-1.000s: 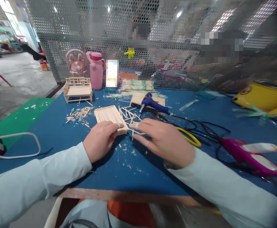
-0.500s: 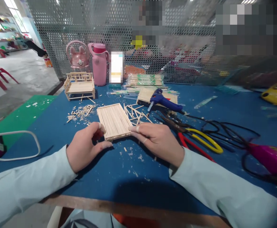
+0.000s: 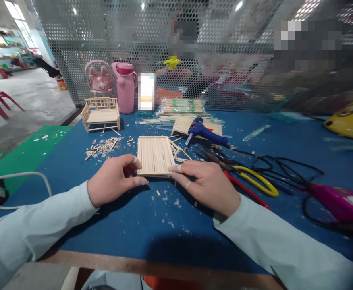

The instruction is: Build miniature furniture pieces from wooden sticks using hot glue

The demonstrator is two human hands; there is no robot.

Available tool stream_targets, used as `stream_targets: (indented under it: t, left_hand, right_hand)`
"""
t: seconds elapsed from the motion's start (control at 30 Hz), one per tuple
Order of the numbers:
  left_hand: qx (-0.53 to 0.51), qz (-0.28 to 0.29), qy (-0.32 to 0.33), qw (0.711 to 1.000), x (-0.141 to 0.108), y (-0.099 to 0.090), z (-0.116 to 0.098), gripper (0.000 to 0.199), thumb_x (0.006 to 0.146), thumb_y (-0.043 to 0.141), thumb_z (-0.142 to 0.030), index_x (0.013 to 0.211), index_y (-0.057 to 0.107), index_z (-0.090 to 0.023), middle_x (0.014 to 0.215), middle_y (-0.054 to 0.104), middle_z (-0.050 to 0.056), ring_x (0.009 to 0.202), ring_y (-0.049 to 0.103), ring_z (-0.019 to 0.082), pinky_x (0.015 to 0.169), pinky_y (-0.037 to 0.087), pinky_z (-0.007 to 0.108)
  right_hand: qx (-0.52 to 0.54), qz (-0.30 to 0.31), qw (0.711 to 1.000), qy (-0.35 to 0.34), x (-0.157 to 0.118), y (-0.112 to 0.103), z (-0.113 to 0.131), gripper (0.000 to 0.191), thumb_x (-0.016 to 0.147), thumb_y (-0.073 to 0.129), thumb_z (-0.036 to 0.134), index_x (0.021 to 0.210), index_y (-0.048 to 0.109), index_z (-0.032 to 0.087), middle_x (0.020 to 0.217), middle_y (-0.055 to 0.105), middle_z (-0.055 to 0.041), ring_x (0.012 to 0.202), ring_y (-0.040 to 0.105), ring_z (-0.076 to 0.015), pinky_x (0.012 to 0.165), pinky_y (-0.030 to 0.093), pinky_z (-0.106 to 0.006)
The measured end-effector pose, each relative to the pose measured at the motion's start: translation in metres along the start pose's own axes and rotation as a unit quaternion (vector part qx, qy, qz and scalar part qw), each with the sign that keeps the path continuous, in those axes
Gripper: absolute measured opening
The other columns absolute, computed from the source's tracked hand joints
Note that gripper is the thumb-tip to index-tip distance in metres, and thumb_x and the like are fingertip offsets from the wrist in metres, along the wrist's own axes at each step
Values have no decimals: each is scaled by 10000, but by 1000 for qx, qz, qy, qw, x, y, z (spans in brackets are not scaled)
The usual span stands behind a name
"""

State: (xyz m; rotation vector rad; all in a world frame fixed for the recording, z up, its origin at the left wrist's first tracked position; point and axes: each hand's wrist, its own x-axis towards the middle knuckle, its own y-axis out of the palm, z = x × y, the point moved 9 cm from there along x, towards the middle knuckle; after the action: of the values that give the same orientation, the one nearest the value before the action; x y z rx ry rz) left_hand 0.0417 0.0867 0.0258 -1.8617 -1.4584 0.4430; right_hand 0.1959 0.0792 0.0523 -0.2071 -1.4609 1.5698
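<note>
A flat panel of pale wooden sticks [image 3: 155, 156] is held just above the blue table [image 3: 128, 225]. My left hand [image 3: 114, 177] grips its near left corner between thumb and fingers. At the near right corner, my right hand [image 3: 205, 183] pinches the panel. Whitish coverings show on some fingertips. Loose sticks [image 3: 180, 152] lie behind the panel on the right, and a pile of short stick pieces [image 3: 104, 147] is to its left. A small stick-built bench [image 3: 101, 116] stands farther back.
A blue glue gun [image 3: 208, 133] rests on another stick panel [image 3: 181, 125]. Pliers with yellow and red handles [image 3: 259, 181] and black cables lie right. Behind are a pink bottle [image 3: 126, 88], a lit phone [image 3: 146, 92], bagged sticks [image 3: 182, 106] and a mesh screen.
The panel has turned from slanted to nearly square-on and shifted right, with both hands still on it. The camera view has shifted slightly.
</note>
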Motion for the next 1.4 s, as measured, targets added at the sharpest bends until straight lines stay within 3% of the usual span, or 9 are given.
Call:
stream_targets:
  t: [0.17, 0.27, 0.43, 0.6, 0.77, 0.87, 0.97, 1.13, 1.4]
  left_hand:
    - [-13, -37, 39, 998, -11, -1, 0, 177, 818, 541, -305, 834, 663, -178, 725, 698, 12, 627, 606, 116, 605, 468, 228]
    - [56, -58, 110, 991, -16, -5, -12, 197, 835, 512, -278, 839, 681, -179, 754, 718, 29, 633, 636, 121, 602, 488, 219]
    - [250, -106, 241, 932, -30, -2, -34, 237, 861, 453, -244, 906, 671, -162, 803, 721, 58, 663, 658, 143, 599, 516, 235]
    - [274, -98, 237, 927, -31, 1, -34, 243, 851, 451, -237, 934, 665, -159, 760, 715, 55, 622, 649, 144, 551, 506, 231]
    - [78, -24, 75, 994, -20, -5, -11, 299, 722, 483, -118, 995, 599, -152, 665, 671, 0, 467, 555, 82, 465, 456, 187]
    - [44, -77, 28, 996, -19, -16, -3, 364, 643, 470, -61, 991, 547, -136, 736, 644, 12, 535, 558, 92, 486, 468, 201]
    - [100, -120, 84, 984, -20, -21, -13, 218, 685, 519, -117, 888, 593, -144, 745, 622, 32, 605, 558, 119, 537, 482, 233]
    - [138, -111, 192, 965, -22, -11, -29, 153, 814, 545, -249, 830, 666, -158, 761, 683, 52, 697, 616, 143, 664, 501, 264]
    - [167, -81, 219, 958, -20, -8, -36, 182, 835, 516, -215, 806, 687, -161, 728, 699, 47, 646, 629, 133, 593, 476, 227]
  right_hand:
    - [-6, 0, 1000, -12, -2, -2, 5, 174, 820, 532, 207, 758, 692, 184, 680, 681, -16, 644, 607, -124, 611, 457, -230]
    - [-33, 7, 999, -25, -3, -1, 7, 214, 847, 492, 228, 773, 688, 181, 691, 679, -33, 658, 606, -135, 618, 462, -241]
    - [-67, 30, 996, -52, -7, 5, 6, 249, 876, 446, 241, 853, 682, 167, 781, 693, -61, 760, 622, -165, 698, 480, -271]
    - [-95, 31, 993, -65, -10, 7, 6, 271, 890, 427, 256, 844, 678, 165, 791, 689, -69, 756, 625, -160, 679, 475, -258]
    - [-136, 23, 987, -86, -10, 6, 11, 295, 898, 404, 252, 816, 677, 176, 737, 676, -58, 699, 611, -144, 632, 458, -242]
    - [-169, 18, 980, -101, -11, 5, 14, 299, 895, 395, 244, 812, 676, 185, 741, 678, -57, 692, 606, -150, 619, 449, -250]
    - [-179, 18, 977, -111, -11, 5, 16, 302, 892, 392, 231, 785, 671, 187, 750, 681, -57, 692, 607, -154, 606, 443, -255]
    - [-164, 24, 981, -105, -9, 5, 16, 303, 890, 399, 230, 748, 661, 179, 767, 686, -64, 729, 621, -168, 612, 447, -260]
    - [-16, 30, 999, -11, -5, 4, 0, 240, 758, 463, 106, 842, 680, 166, 759, 689, -51, 707, 624, -163, 656, 477, -265]
